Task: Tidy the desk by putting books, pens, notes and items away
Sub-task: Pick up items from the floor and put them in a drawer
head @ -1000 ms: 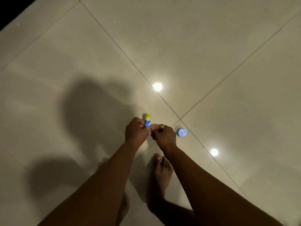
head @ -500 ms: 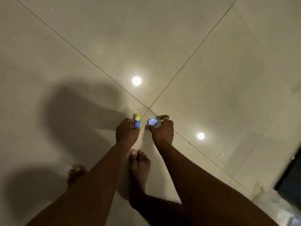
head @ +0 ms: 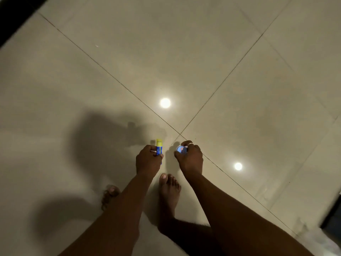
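I look straight down at a glossy tiled floor point(head: 230, 52). My left hand point(head: 147, 160) is closed around a blue glue stick with a yellow cap point(head: 159, 147), held upright, its cap sticking out above my fingers. My right hand point(head: 191, 157), with a ring on one finger, grips a small round blue cap or lid point(head: 181, 150) between thumb and fingers. The two hands hang side by side, a short gap between them, above my bare feet point(head: 168, 193).
Two ceiling lights reflect off the tiles as bright spots point(head: 165, 103). Dark edges show at the top left corner point(head: 11, 17) and the right edge point(head: 332, 215). Something pale and crumpled lies at the bottom right point(head: 321, 242). No desk is in view.
One second ago the blue cap lay on the floor beside my right hand; my right hand has since picked it up. The hands have moved slightly apart and the view has shifted.
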